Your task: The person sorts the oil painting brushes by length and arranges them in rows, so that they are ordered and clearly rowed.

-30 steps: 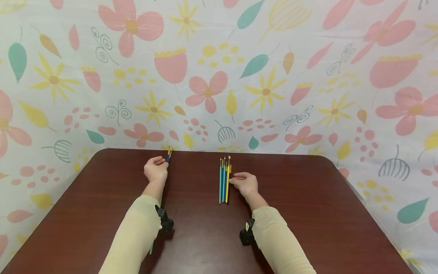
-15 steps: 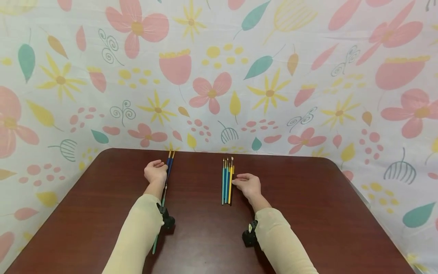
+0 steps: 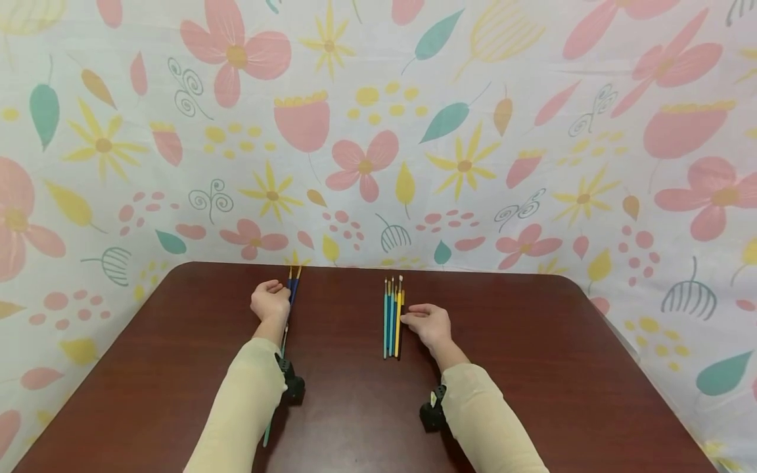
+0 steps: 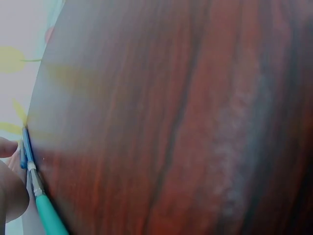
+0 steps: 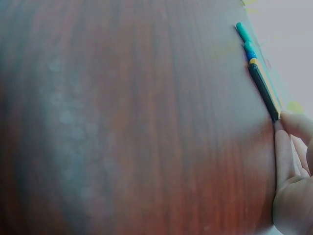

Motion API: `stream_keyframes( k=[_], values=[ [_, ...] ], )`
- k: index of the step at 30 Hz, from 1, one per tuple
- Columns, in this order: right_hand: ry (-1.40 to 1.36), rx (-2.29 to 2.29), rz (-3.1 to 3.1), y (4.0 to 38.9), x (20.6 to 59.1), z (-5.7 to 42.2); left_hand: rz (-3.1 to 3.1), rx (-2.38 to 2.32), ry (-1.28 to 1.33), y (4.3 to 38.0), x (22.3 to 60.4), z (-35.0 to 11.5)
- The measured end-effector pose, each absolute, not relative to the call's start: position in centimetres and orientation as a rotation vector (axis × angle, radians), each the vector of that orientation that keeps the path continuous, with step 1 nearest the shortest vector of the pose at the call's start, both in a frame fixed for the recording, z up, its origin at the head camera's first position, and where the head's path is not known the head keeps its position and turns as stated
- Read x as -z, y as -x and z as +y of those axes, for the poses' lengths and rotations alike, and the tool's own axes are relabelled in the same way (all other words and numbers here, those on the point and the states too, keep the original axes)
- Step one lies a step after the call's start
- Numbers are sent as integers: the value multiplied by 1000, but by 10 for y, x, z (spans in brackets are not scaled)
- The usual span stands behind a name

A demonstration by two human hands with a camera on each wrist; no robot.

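At the far left of the table, my left hand (image 3: pixel 271 301) pinches one of two blue-handled paintbrushes (image 3: pixel 296 289) with thumb and fingers. Their bristles point toward the wall. A green-handled paintbrush (image 4: pixel 51 215) lies below them, partly hidden by the left forearm in the head view. Right of centre, several paintbrushes (image 3: pixel 390 322) with teal, blue and yellow handles lie side by side in a row. My right hand (image 3: pixel 428 323) is at the row's right side, thumb and forefinger pinching a black-handled paintbrush (image 5: pixel 264 90) beside the yellow one.
The dark brown wooden table (image 3: pixel 337 407) ends at the back against a flower-printed cloth (image 3: pixel 367 98). A small black camera (image 3: pixel 292 387) is strapped to the left wrist, and another black camera (image 3: pixel 433 412) to the right.
More of the two blue paintbrushes and the green one's tip now show beside my left hand, which has shifted slightly against them. The right hand stays by its row; the head view moved a little.
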State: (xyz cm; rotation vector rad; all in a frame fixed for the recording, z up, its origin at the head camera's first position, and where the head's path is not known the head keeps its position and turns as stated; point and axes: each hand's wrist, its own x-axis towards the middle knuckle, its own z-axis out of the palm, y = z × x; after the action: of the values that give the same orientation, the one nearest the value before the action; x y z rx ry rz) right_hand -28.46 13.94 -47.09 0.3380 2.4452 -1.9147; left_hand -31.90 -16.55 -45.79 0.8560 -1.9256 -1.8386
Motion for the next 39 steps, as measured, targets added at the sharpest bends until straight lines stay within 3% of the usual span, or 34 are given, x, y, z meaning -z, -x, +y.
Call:
stream_keyframes(
  k=[27,39],
  values=[
    [-317,1938,2444,290,466,138,-2058,1961,-689,309,445,-181],
    [-319,1915,2424,285,470,139,-2425,1665,-486,296,442,-186]
  ],
)
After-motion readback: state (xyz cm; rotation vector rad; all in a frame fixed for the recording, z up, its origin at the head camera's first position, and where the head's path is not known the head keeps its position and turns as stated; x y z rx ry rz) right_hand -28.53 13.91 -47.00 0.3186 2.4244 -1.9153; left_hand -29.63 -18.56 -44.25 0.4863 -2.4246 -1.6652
